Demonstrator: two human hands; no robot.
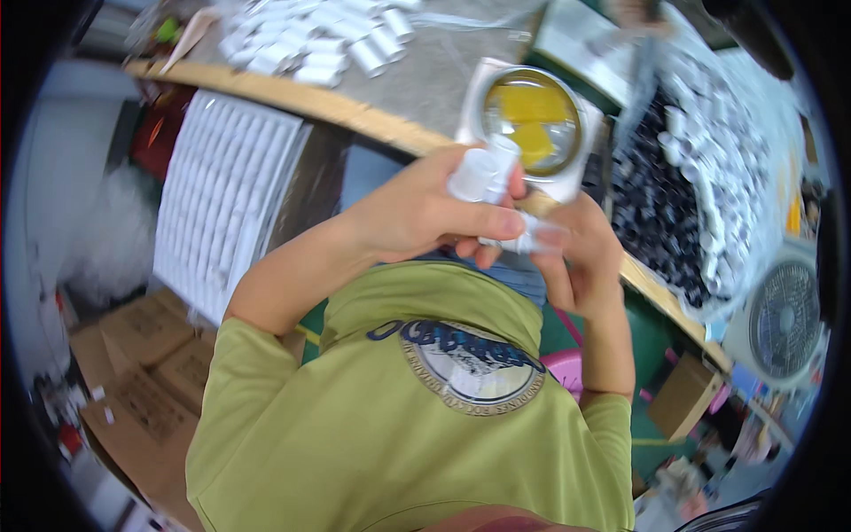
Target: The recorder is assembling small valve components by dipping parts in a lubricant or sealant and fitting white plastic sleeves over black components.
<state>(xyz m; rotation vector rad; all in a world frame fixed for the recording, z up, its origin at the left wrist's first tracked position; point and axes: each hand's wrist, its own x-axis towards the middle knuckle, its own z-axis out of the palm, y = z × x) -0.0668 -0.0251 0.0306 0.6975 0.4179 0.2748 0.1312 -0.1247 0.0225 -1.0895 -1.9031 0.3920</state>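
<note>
Several short white plastic tubes are gripped in my left hand [425, 213], held above the table's front edge. Two upright white tubes [474, 175] stick out between its fingers. A lower white tube [516, 236] lies under the thumb and points toward my right hand [587, 253]. The right fingertips are at that tube's end, smeared by motion, so whether they pinch it does not show. Just beyond both hands is a round metal tin [581, 133] with yellow sponge-like pieces [534, 105] inside.
Loose white tubes [319, 40] lie on the table at the far left. A pile of black parts [656, 204] and white parts [709, 160] is at the right. A tray of white tubes [226, 168] stands left, cardboard boxes [146, 417] below it. A fan [784, 317] stands far right.
</note>
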